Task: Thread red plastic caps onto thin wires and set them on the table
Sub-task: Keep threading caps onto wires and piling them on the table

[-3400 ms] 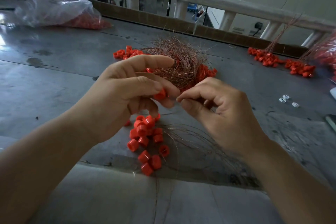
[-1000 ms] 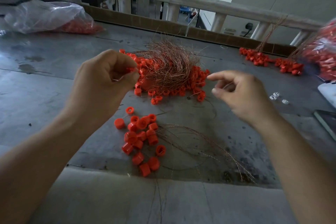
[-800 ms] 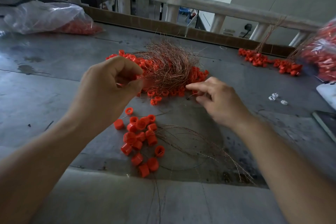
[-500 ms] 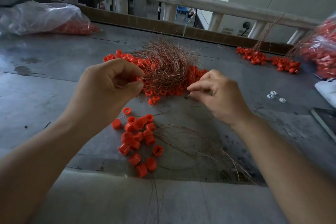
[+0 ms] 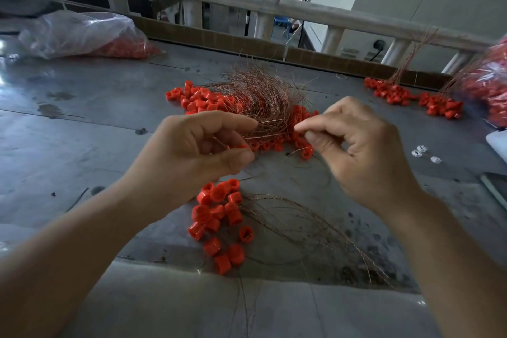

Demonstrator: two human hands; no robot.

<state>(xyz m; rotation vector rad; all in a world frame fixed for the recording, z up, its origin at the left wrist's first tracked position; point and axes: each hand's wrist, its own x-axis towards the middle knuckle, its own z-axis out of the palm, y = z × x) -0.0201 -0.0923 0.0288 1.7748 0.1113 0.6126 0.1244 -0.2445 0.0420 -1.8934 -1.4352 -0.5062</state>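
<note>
Your right hand (image 5: 356, 156) now sits closer to your left hand (image 5: 192, 153), pinching a thin wire (image 5: 264, 136); the left pinches a red cap (image 5: 241, 146) above the worktop's (image 5: 82, 145) middle. Push off-axis and the tip likely misses the hole, buckles, or snags the wire bundle (image 5: 260, 96) behind.

The table (image 5: 82, 145) is carrying one tangled wire heap (image 5: 263, 96), roughly fifteen loose red caps (image 5: 216, 211) in the nearest cluster, three small white pieces (image 5: 419, 150), and two plastic bags of caps, the left bag (image 5: 76, 33) and the right bag (image 5: 491, 85).
</note>
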